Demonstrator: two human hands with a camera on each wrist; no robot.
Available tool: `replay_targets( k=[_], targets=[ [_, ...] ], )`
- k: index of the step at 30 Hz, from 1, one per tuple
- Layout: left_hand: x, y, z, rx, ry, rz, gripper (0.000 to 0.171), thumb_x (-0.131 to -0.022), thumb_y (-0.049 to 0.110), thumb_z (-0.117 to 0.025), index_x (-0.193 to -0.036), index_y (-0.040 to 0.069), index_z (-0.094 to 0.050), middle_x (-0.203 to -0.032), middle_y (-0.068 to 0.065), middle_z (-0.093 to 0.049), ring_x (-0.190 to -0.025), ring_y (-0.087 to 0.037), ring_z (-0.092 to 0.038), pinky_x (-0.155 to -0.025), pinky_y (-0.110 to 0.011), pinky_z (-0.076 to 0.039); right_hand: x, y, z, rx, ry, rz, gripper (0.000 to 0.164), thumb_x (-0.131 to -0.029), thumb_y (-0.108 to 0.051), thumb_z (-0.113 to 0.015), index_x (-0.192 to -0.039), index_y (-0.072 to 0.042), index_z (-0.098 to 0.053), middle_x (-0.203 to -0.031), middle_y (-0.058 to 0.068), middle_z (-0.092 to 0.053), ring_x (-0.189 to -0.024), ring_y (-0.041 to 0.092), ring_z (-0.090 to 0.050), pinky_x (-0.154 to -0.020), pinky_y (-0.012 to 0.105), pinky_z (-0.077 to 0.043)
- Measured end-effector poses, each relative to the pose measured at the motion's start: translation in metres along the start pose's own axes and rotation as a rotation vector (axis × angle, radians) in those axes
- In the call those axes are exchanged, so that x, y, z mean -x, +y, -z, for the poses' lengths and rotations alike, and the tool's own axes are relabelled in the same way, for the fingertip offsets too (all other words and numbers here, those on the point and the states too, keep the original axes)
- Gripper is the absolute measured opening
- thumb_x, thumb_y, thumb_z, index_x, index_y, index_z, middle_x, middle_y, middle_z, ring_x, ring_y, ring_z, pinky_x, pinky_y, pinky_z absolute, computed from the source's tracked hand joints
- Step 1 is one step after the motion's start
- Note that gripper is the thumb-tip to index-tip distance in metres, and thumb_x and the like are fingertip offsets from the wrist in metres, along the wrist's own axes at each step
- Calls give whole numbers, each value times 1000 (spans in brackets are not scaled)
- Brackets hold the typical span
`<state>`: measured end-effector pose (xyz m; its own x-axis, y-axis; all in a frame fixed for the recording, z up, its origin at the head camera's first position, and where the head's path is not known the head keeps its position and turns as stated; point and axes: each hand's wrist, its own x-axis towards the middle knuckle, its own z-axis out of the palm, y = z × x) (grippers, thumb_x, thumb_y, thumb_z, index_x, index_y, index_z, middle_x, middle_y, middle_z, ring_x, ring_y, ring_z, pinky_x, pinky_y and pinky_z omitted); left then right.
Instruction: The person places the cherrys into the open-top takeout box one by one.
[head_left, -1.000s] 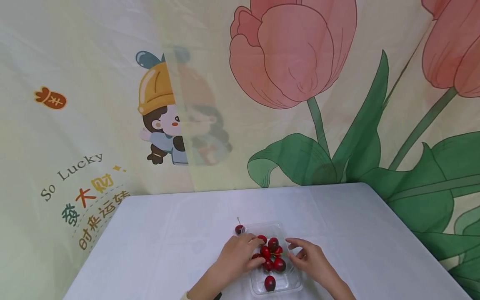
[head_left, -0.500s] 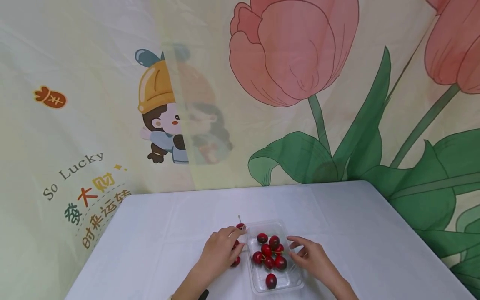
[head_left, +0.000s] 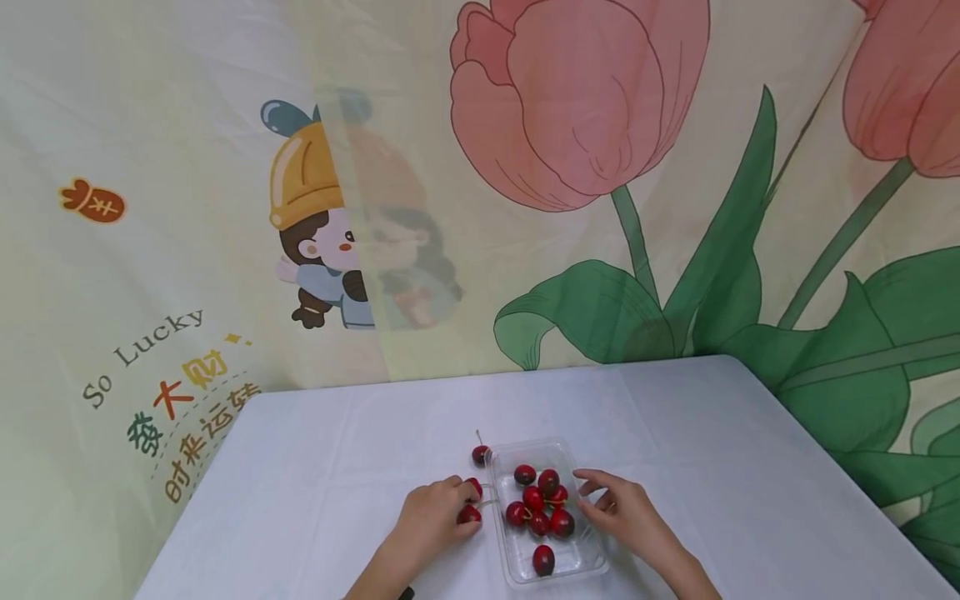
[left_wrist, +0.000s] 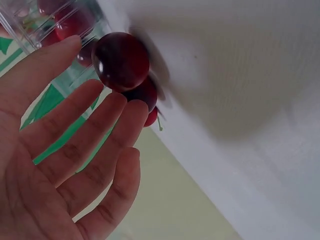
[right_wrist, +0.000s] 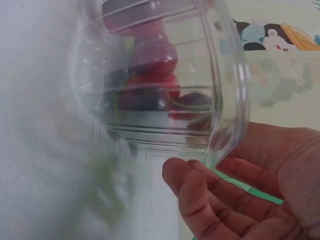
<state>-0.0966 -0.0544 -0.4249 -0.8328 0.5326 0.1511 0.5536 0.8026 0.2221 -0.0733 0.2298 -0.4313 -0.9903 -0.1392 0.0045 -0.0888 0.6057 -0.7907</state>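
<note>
My left hand (head_left: 429, 515) is low over the table, left of a clear plastic container (head_left: 517, 581). Its fingers reach toward two dark red cherries, one nearer (head_left: 469, 515) and one farther (head_left: 475, 487). In the left wrist view these fingers are loosely extended, with the tips right at a cherry (left_wrist: 121, 61) and nothing gripped. At the container's right side is my right hand (head_left: 628, 515), its fingers bent and spread along the wall. Its fingertips (right_wrist: 176, 172) are close by the clear plastic. Several cherries (head_left: 533, 500) lie inside, some with green stems.
Beyond the left hand, a cherry with an upright stem (head_left: 480, 456) sits by the container's far left corner. A white cloth covers the table (head_left: 337, 467). Behind its far edge hangs a curtain (head_left: 420, 350) printed with tulips and a cartoon figure.
My left hand has moved left from above the container, then down to the cherries outside it. The cherries inside are uncovered. The right hand stays by the container's right side.
</note>
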Motion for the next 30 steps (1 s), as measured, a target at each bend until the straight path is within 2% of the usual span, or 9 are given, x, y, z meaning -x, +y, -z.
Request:
replay_targets(
  k=[7,14,26,30],
  targets=[
    [2,0,-3,-22,-29,18,29,-69,18,-87,-93,12,-72,-78,2,-61,-62,-5,-49,-57,-21,-46,-1,-2,0,3,5,-24,41,-83,-2,-73,-123,1,-62,-94,7,-68,-65,10,-59,-57,21,-52],
    [5,-1,-3,7,-49,59,27,-72,18,-86,-95,11,-73,-82,-1,-62,-66,-7,-52,-63,-24,-52,1,-2,0,3,7,-14,41,-83,-4,-73,-123,1,-62,-94,6,-68,-66,10,-58,-57,21,-52],
    [10,-11,5,64,29,86,25,-75,18,-83,-94,8,-70,-85,-3,-61,-66,-8,-52,-59,-25,-52,1,-1,0,6,7,-2,40,-84,-4,-73,-122,2,-63,-94,6,-68,-64,8,-57,-56,20,-52],
    [14,-15,9,96,81,88,25,-75,17,-83,-93,7,-69,-87,-3,-61,-64,-7,-55,-55,-22,-49,1,-1,-1,13,15,-11,40,-83,-2,-73,-122,1,-63,-94,7,-68,-65,8,-58,-57,20,-51]
  ],
)
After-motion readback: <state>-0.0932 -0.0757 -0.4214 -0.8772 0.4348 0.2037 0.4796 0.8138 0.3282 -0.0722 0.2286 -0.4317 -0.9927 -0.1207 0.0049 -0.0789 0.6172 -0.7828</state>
